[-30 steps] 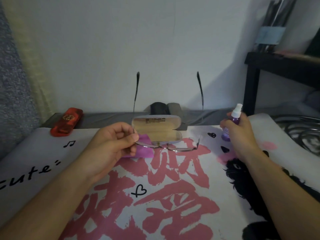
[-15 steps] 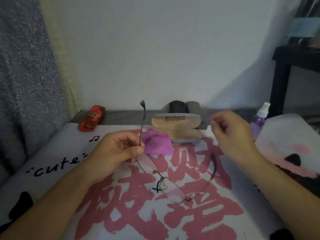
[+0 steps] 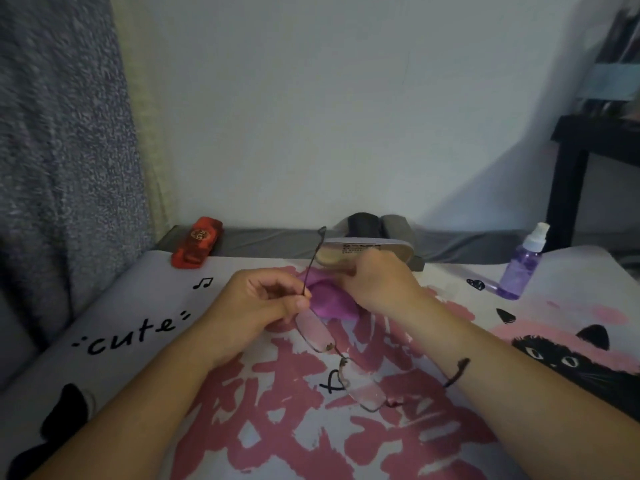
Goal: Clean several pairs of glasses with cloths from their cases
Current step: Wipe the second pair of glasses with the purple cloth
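Note:
My left hand (image 3: 263, 299) pinches thin-framed glasses (image 3: 341, 362) at the hinge of one lens, with that temple arm sticking up and the lenses slanting down to the right above the printed cover. My right hand (image 3: 377, 282) rests on a purple cloth (image 3: 329, 303) with its fingers closed on it, just in front of an open beige-lined glasses case (image 3: 398, 247). The case is partly hidden behind my right hand. The second temple arm pokes out beside my right forearm.
A red glasses case (image 3: 197, 245) lies at the back left on a grey ledge. Dark and grey cases (image 3: 377, 225) stand behind the open case. A purple spray bottle (image 3: 523, 268) stands at the right. A black table (image 3: 588, 157) is at far right, a grey curtain (image 3: 62, 150) left.
My right hand let go of the spray bottle, swung left and came down onto the purple cloth. The glasses tilted and dropped lower in my left hand. The view shifted left.

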A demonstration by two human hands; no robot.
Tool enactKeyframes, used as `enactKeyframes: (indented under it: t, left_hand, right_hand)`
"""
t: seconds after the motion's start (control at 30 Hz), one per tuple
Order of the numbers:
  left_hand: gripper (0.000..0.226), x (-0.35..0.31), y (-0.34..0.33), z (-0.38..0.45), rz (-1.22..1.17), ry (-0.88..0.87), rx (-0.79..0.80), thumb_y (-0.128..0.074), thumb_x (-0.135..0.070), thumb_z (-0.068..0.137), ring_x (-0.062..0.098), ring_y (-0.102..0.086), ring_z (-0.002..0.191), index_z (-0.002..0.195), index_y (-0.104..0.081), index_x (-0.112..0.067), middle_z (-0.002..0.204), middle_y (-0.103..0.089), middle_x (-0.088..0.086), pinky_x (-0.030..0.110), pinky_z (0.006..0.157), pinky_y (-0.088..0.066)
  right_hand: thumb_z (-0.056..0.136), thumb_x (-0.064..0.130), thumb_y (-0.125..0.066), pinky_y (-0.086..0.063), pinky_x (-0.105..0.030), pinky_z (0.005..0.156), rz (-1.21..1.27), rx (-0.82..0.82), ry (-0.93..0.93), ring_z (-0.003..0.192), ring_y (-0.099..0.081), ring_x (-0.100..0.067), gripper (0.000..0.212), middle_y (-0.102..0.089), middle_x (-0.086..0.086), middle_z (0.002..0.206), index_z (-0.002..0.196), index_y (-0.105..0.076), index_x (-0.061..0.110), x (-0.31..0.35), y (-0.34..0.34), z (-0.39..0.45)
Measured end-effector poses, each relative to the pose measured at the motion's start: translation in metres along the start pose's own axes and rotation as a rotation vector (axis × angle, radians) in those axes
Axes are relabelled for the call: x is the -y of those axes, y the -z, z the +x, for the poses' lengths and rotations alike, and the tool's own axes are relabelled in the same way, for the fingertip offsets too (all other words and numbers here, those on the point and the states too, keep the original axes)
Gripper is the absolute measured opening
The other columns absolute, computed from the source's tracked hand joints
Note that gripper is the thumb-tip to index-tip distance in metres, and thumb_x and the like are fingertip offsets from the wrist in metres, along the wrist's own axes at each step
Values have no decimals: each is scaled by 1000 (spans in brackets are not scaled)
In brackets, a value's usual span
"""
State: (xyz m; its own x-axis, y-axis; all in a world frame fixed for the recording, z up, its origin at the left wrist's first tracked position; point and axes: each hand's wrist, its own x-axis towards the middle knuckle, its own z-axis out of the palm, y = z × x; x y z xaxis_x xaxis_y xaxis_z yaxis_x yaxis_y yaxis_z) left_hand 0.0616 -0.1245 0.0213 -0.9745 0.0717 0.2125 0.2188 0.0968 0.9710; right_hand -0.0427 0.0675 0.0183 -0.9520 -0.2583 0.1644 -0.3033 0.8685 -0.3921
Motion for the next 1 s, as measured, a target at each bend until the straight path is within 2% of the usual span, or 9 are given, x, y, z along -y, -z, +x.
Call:
enactKeyframes:
  t: [0.07,0.13,0.23,0.3,0.37,0.63,0.8,0.93,1.0]
  left_hand:
    - [8,-1,0,0,15,-50,-46,-78,-13,71,10,-61,62,73,-79,-21,77,-72,5,21,61,-52]
    - [9,-2,1,1,16,-90,-88,-78,-10,73,8,-65,67,74,-78,-19,78,-74,1,20,65,-54]
    - [10,-2,1,2,26,-113,-134,-76,2,78,8,-63,65,81,-75,-8,81,-76,0,21,63,-53]
    - [8,-3,-2,2,24,-117,-146,-78,-3,76,9,-65,67,81,-75,-9,81,-76,0,21,63,-53]
    - [7,-6,-5,-1,15,-127,-139,-78,-13,71,11,-66,69,77,-77,-14,78,-76,2,21,66,-55]
    - [11,-7,-29,-10,30,-178,-10,-78,-15,71,9,-69,75,78,-80,-24,78,-75,-2,20,72,-54]
    - [15,-7,-32,-11,46,-218,-5,-77,-12,72,5,-69,73,77,-80,-26,77,-75,-5,16,70,-53]
    - [16,-4,-30,-11,37,-231,2,-77,-11,73,8,-68,73,79,-80,-25,78,-75,-2,18,69,-53]
    - [16,-3,-31,-11,26,-236,2,-78,-10,73,8,-67,72,79,-80,-25,77,-74,-1,18,68,-52]
  right_hand:
    - [88,45,-65,-54,-32,70,76,41,-6,82,-67,-19,22,-70,4,80,83,-75,26,3,0,0]
    - [91,32,-71,-45,-24,65,229,-24,68,72,-62,-7,24,-65,10,71,67,-67,28,6,12,-8]
    - [93,23,-70,-48,-20,67,518,-122,119,70,-63,-4,18,-70,6,76,75,-71,22,7,52,-25]
    - [97,20,-65,-51,-26,69,743,-131,126,68,-63,-12,16,-71,-3,78,85,-70,11,3,79,-39]
    - [99,19,-63,-47,-32,65,895,-153,161,66,-58,-13,19,-66,-2,73,81,-67,15,-6,95,-51]
    - [89,35,-72,-49,-39,67,586,-44,236,75,-66,-18,11,-71,1,82,83,-68,26,-24,82,-82]
    - [93,30,-68,-46,-20,59,839,-91,129,68,-63,-6,15,-70,6,78,85,-67,18,-11,70,-83]
    - [87,37,-75,-41,-37,66,761,70,-11,71,-58,-22,20,-74,-12,86,84,-71,18,-10,64,-84]
    - [84,35,-77,-45,-35,65,801,139,-33,71,-63,-20,19,-75,-12,84,84,-74,16,-11,72,-85]
